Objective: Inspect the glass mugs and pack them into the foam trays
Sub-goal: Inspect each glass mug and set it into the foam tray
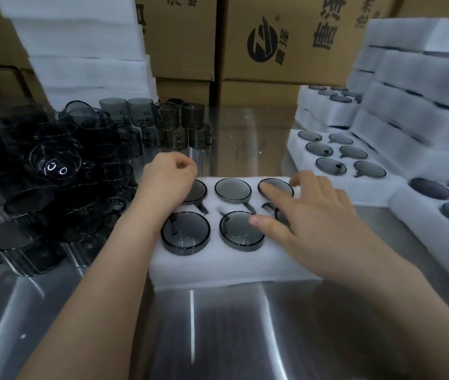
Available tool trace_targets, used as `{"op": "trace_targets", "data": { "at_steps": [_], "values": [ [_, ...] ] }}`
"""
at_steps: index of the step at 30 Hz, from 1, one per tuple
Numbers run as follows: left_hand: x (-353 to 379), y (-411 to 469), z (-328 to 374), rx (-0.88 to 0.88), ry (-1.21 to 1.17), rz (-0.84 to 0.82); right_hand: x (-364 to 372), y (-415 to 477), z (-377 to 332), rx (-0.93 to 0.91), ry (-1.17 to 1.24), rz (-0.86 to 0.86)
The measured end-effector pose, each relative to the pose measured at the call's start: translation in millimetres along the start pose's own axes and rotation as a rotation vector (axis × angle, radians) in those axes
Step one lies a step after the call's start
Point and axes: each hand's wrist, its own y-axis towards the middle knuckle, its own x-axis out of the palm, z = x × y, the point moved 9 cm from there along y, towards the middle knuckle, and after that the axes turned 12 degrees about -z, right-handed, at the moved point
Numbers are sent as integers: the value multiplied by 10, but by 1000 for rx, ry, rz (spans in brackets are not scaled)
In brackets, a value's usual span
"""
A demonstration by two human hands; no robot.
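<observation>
On the table (218,338) nearest me, the foam tray (218,267) holds smoke-grey glass mugs (233,189) in its pockets. My right hand (308,215) lies open, fingers spread over the tray's right side. My left hand (168,179) is curled on nothing above the far-left pocket. Loose mugs (56,165) crowd the left, and filled trays (297,152) stack far right.

Taking the tray (218,267) as centre, my widest free room is at 6 o'clock, where bare worktop (218,325) runs to the near edge. At 12 o'clock a bare lane leads back until the cartons (272,50) wall it off. From 8 to 10 o'clock a heap of mugs (53,187) crowds just beside the tray, leaving no low way through. At 11 o'clock a foam stack (86,50) rises behind them. From 1 to 4 o'clock filled trays (410,119) stand stepped and stacked, the nearest just beside the tray. My left hand (168,179), curled, covers the tray's 10 o'clock cell. My right hand (314,215) lies spread over its 2 o'clock end.
</observation>
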Motion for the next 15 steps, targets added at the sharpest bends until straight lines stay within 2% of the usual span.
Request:
{"op": "trace_targets", "data": {
  "at_steps": [5,10,12,15],
  "values": [
    [28,15,-9,-1,17,-27,291,63,-31,-108,100,-212],
    [32,23,-39,-13,-22,-41,336,139,-9,-147,156,-303],
    [27,26,-54,-16,-43,-42,236,160,26,-178,303,-227],
    [22,28,-71,-21,-75,-45,-71,149,75,-290,496,74]
  ]
}}
